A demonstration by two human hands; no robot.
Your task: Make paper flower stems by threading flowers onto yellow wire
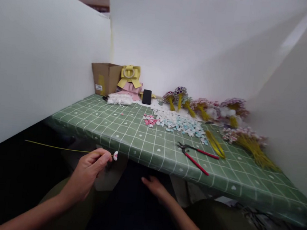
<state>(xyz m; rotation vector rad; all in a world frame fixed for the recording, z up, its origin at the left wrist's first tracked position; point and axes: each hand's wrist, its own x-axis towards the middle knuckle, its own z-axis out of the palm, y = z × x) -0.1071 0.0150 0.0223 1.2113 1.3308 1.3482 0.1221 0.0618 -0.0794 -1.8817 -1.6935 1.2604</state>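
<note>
Pinching a yellow wire, the left hand leaves its bead just past the grip.

The left hand pinches a thin yellow wire tipped with a small pink-and-white bead, just below the worktop edge. The right hand hangs open and empty nearby. Red-handled pliers lie on the green checked cloth beside scattered beads.
</note>
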